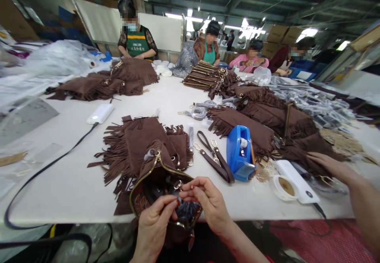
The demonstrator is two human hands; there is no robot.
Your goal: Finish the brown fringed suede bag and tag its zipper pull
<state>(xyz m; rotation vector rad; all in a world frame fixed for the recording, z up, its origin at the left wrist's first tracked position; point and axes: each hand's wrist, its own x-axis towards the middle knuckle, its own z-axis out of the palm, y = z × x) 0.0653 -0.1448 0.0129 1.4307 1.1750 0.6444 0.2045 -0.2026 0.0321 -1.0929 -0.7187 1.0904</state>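
Note:
A brown fringed bag (142, 140) lies at the table's front edge, its gold-zipped mouth open towards me. Over that opening, my left hand (156, 225) and my right hand (209, 201) meet fingertip to fingertip, both pinched. What they pinch is too small to make out. Just behind the fingertips is a metal clasp (178, 184) inside the bag, and dark, shiny wrapped material (188, 210) shows below them. Right of the bag lies a brown strap (218, 164) with gold clips, beside a blue tape dispenser (239, 152).
Another person's hand (332, 168) rests at right near brown fringed bags (246, 126). A tape roll (283, 188) and white device (298, 182) lie there. Another white device (100, 113) with a cable is at left. More bags (118, 79) are piled further back, where several people work.

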